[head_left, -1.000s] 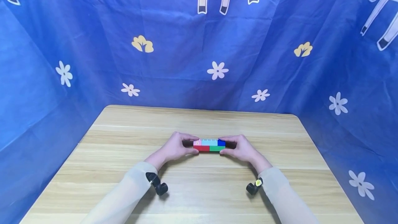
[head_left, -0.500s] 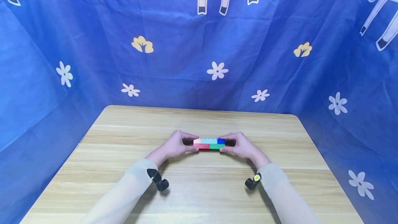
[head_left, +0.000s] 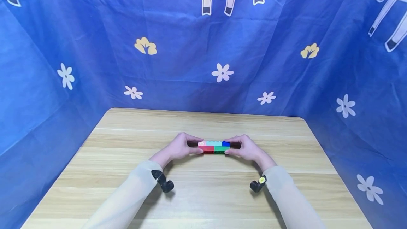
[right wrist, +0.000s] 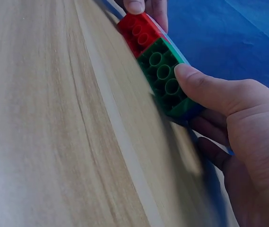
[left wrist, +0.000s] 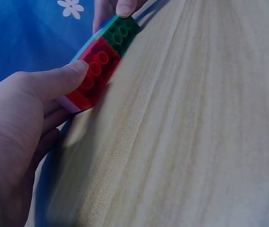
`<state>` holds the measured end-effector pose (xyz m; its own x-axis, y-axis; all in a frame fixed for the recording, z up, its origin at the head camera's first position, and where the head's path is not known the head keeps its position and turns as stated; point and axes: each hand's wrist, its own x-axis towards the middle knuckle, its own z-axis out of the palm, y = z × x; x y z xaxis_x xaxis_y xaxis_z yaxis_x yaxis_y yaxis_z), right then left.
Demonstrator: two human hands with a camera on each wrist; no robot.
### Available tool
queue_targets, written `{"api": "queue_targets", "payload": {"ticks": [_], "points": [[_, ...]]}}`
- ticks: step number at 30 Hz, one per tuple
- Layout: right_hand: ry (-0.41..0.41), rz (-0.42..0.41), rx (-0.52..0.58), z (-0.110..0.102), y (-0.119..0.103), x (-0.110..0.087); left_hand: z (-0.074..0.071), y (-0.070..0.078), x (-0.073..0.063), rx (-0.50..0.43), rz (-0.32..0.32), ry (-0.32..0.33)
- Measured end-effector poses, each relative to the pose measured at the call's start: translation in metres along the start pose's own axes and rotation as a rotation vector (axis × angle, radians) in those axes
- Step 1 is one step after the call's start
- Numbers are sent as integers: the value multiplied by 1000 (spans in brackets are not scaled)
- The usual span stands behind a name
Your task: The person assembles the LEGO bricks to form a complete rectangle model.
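Both hands hold one joined row of toy building bricks just above the table, near its middle. The red brick point(head_left: 206, 149) and green brick point(head_left: 220, 149) sit side by side, their hollow undersides turned toward me in both wrist views. Behind them are a pink brick point(head_left: 202, 143), a light blue brick point(head_left: 214, 143) and a dark blue brick point(head_left: 225, 144). My left hand point(head_left: 179, 146) pinches the red and pink end, thumb on the red underside. With its thumb on the green underside, my right hand point(head_left: 247, 147) pinches the green and dark blue end. Fingers hide part of both ends.
The wood-grain table point(head_left: 210, 193) spreads out below the hands. A blue cloth point(head_left: 178, 66) with flowers and animal legs printed on it stands behind the table and at both sides. Small black cameras point(head_left: 166, 186) are worn on the wrists.
The joined bricks have tilted, so the undersides of the red and green bricks now face me more. Both hands have moved slightly away from me, keeping their hold.
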<state>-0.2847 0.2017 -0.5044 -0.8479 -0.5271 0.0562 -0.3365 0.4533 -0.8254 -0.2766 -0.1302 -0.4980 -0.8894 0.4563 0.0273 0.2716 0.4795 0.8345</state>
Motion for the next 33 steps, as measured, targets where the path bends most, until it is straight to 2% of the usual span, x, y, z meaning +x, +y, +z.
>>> {"api": "queue_targets", "payload": {"ticks": [23,33], "points": [[-30,9,90,1,3,2,-1,2,2,-39,-10,-26],[-22,-7,92,1,3,1,-2,1,2,-6,9,-39]]}}
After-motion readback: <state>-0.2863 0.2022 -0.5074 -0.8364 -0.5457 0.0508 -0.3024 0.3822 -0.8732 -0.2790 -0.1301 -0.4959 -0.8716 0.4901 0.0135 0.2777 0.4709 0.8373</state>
